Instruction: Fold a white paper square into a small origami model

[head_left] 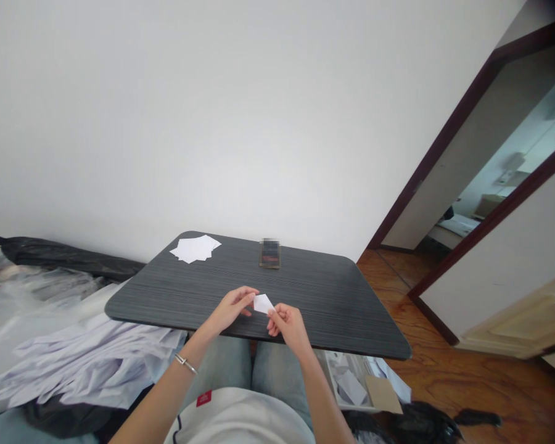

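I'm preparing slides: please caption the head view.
Left hand and right hand hold a small white piece above the dark table, more white pieces piled near its far corner.

1. Dark, round-cornered, wood-grained table point(324, 290) stands before the flat white wall point(268, 123); the dark-framed doorway point(436, 149) lies right.
2. Far left on the table, a pile of flat white paper sheets point(194, 248); to its right, near the far edge's middle, a dark rectangular packet point(271, 259).
3. Toward the near edge, a small folded white paper point(263, 303) between left hand point(235, 305) and right hand point(287, 322); lower right, an open white box point(356, 407).
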The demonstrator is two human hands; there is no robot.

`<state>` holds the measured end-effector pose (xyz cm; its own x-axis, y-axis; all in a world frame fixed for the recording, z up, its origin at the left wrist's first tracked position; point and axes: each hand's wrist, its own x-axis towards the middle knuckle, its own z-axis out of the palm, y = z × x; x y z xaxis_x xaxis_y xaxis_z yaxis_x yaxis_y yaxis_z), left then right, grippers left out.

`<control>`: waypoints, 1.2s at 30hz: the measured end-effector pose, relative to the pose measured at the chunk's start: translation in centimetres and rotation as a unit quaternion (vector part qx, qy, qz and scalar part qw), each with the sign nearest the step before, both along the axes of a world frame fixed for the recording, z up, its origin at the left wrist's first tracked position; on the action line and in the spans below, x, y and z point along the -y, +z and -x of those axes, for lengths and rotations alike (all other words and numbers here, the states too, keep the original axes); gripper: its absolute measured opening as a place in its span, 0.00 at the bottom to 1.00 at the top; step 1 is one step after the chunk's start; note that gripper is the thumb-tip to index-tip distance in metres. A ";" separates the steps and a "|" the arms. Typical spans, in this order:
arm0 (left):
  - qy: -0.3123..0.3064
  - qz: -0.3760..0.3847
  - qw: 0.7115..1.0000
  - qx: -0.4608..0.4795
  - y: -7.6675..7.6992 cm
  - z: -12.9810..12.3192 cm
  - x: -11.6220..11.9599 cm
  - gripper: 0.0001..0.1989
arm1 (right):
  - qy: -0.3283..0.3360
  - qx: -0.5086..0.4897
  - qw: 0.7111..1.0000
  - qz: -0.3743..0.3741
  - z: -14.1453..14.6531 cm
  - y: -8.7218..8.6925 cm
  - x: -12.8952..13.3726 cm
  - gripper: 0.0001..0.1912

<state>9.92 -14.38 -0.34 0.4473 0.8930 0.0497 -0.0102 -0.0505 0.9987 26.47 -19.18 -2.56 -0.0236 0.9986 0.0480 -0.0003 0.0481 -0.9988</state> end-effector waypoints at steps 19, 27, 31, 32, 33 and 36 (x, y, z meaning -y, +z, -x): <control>-0.048 0.015 0.998 0.030 -2.3 -3.9 -2.7 0.16 | -0.078 -0.016 0.996 -0.039 -1.0 -1.5 -3.9 0.11; -0.016 -0.051 0.998 -0.034 -2.7 -3.5 -2.9 0.13 | -0.091 -0.027 0.994 -0.054 -1.3 -1.6 -3.7 0.09; -0.021 -0.017 1.000 -0.003 -3.1 -3.6 -3.1 0.13 | -0.097 -0.025 0.993 -0.063 -1.5 -1.9 -3.9 0.10; -0.018 -0.010 1.000 0.009 -3.2 -3.6 -3.1 0.13 | -0.101 -0.020 0.992 -0.067 -1.5 -2.0 -3.9 0.10; -0.015 -0.005 1.000 0.021 -3.2 -3.7 -3.1 0.13 | -0.105 -0.017 0.992 -0.071 -1.6 -2.2 -4.0 0.09; -0.003 0.008 0.999 0.051 -3.2 -3.8 -3.1 0.14 | -0.111 -0.023 0.990 -0.079 -1.5 -2.6 -4.2 0.06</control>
<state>13.69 -11.30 -3.57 0.4454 0.8917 0.0809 -0.1119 -0.0343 0.9931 28.01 -14.94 -5.17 0.2007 0.9589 0.2004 -0.0177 0.2081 -0.9779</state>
